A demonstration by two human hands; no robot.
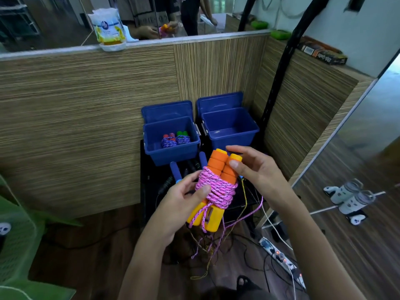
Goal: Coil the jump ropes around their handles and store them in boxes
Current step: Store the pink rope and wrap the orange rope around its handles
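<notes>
I hold a pink jump rope [216,189] coiled around its two orange-and-yellow handles [218,165] in front of me. My left hand [184,200] grips the bundle from the left, thumb pressed on the coils. My right hand [253,169] pinches the top of the right handle. A loose pink end hangs below the yellow handle bases [211,217]. Beyond stand two open blue boxes: the left box [173,151] holds two coiled ropes [175,140], the right box [230,137] holds nothing. More ropes with blue handles [175,171] lie on the black stand.
A striped wood partition [86,118] rises behind the boxes, with a bag [109,27] on its ledge. Cables and a power strip [281,258] lie on the floor at lower right. Slippers [346,195] sit at right. Green fabric [19,234] fills the lower left.
</notes>
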